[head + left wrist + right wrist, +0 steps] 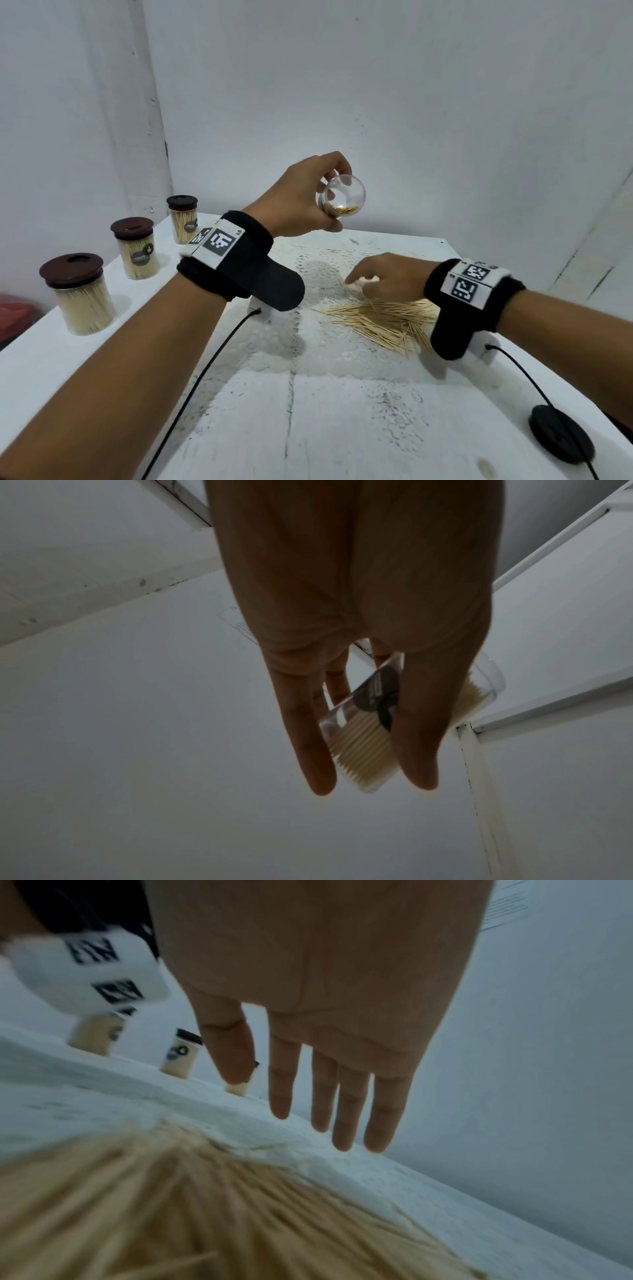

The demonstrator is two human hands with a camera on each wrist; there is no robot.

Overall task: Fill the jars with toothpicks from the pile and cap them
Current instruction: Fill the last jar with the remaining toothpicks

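Worktop (342, 428): white and scuffed, set into a corner of white walls, with a white lace mat (318, 274) spread over its far middle.
Left hand (301, 198): raised above the worktop, fingers and thumb wrapped around an uncapped clear jar (342, 200), which lay tilted with its open mouth turned toward the person.
Jar contents: a small bundle of toothpicks lay along the lower inside wall of the held jar; the left wrist view showed them beside a dark label between the fingers (304, 737).
Right hand (387, 277): low over the far edge of the toothpick pile (383, 322), back upward; in the right wrist view its fingers (346, 1104) were straight, relaxed and holding nothing.
Toothpick pile: loose pale sticks fanned out on the lace mat, on the right side of the worktop, just under and nearer than the right hand.
Filled jars: three capped jars packed with toothpicks stood in a row along the left edge, a near jar (80, 294), a middle jar (137, 248) and a far jar (183, 219), each under a dark brown lid.
Loose lid (561, 433): a dark round cap lay flat at the near right of the worktop, well apart from the held jar.
Wrists: each wore a black band with a white coded tag and a trailing black cable.
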